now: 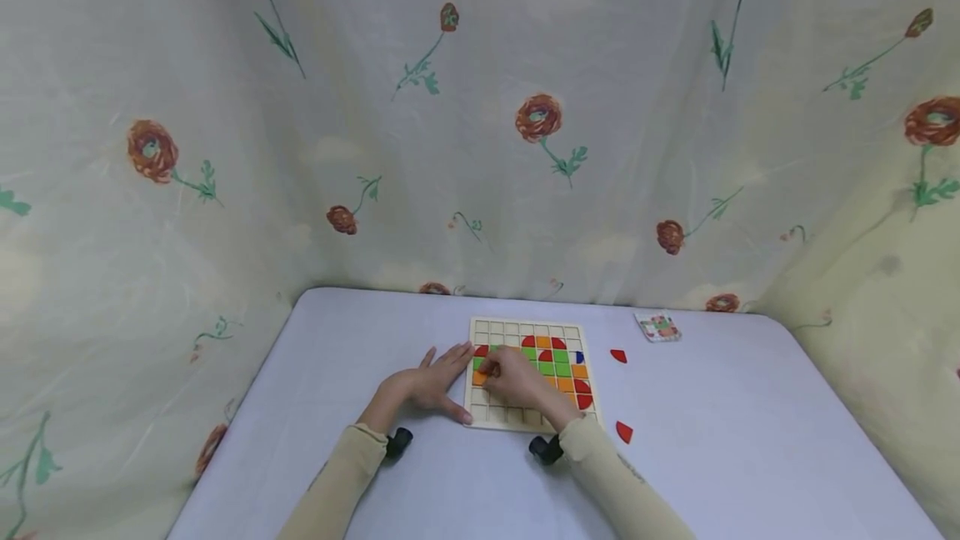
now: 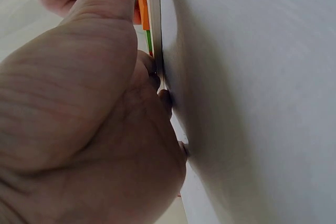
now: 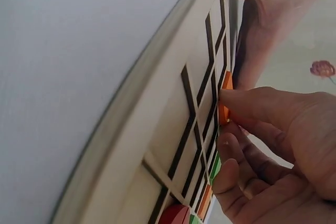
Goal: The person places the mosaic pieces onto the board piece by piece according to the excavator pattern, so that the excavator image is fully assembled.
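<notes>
A square wooden grid board (image 1: 491, 417) lies on the table, its middle rows filled with green, orange and red flat tiles. My left hand (image 1: 431, 383) rests flat at the board's left side, fingers spread, with fingertips at the upper left edge and thumb at the lower left corner. Over the left part of the grid is my right hand (image 1: 517, 380), fingers curled. In the right wrist view, its thumb and fingertips pinch an orange tile (image 3: 228, 80) at the grid; the fingers partly hide the tile. A dark blue piece (image 1: 579, 357) sits near the board's right edge.
Two red quarter-round pieces, one upper (image 1: 618, 356) and one lower (image 1: 624, 432), lie on the table right of the board. A printed pattern card (image 1: 658, 327) lies at the back right. A flowered curtain (image 1: 480, 148) hangs behind and beside the white table (image 1: 750, 423).
</notes>
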A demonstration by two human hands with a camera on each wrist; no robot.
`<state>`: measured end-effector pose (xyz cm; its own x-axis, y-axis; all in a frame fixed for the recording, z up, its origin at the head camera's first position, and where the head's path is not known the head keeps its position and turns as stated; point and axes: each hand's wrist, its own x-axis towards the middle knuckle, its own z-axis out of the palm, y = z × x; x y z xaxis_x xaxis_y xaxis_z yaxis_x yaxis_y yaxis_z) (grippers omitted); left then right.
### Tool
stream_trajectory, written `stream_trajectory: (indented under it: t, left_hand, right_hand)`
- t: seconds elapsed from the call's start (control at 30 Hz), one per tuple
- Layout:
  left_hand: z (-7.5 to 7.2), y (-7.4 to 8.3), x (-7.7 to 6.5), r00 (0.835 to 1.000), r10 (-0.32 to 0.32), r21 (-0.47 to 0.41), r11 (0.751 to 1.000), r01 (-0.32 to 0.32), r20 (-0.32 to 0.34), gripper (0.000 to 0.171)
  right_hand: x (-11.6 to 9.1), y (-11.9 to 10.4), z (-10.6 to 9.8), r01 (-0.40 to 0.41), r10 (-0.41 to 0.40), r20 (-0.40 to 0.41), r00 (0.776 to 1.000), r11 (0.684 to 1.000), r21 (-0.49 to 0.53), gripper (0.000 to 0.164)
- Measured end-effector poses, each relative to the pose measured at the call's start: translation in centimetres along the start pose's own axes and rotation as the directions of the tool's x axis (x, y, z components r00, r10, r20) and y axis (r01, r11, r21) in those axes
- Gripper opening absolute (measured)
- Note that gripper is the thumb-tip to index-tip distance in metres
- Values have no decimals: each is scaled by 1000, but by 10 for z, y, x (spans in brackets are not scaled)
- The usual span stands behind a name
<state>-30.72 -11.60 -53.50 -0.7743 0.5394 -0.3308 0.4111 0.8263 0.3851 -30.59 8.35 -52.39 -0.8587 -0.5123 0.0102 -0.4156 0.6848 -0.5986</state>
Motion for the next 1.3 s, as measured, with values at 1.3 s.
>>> stream_trajectory:
  t: [1.3]
  left_hand:
    - [2, 2, 2, 1000, -15, -4, 1000, 15, -18, 123]
  right_hand:
    - [-75, 165, -113, -423, 422, -149, 895, 906, 27, 38]
